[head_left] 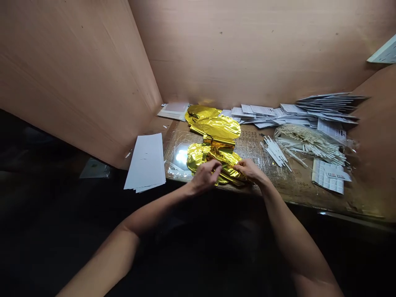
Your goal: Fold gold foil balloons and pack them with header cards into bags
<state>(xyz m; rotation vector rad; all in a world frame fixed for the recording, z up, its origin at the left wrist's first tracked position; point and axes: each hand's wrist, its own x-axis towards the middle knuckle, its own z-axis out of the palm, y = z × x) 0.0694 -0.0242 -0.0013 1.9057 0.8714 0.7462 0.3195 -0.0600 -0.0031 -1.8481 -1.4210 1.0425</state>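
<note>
Shiny gold foil balloons (222, 127) lie flat and crumpled in a heap on the work surface, apparently uninflated. Over the nearer foil balloon (195, 159), my left hand (204, 177) has its fingers curled together. What sits between those fingertips is too small or hidden to make out. At the right edge of this balloon, my right hand (249, 170) pinches the foil between thumb and fingers. Part of the foil is covered by both hands.
White cards (145, 161) lie at the left edge. Several printed paper packets (328, 109) line the back wall. White sticks (276, 153) rest right of the foil, near a bag of more sticks (312, 142) and a folded printed sheet (328, 176). Wooden panels (247, 53) enclose the surface.
</note>
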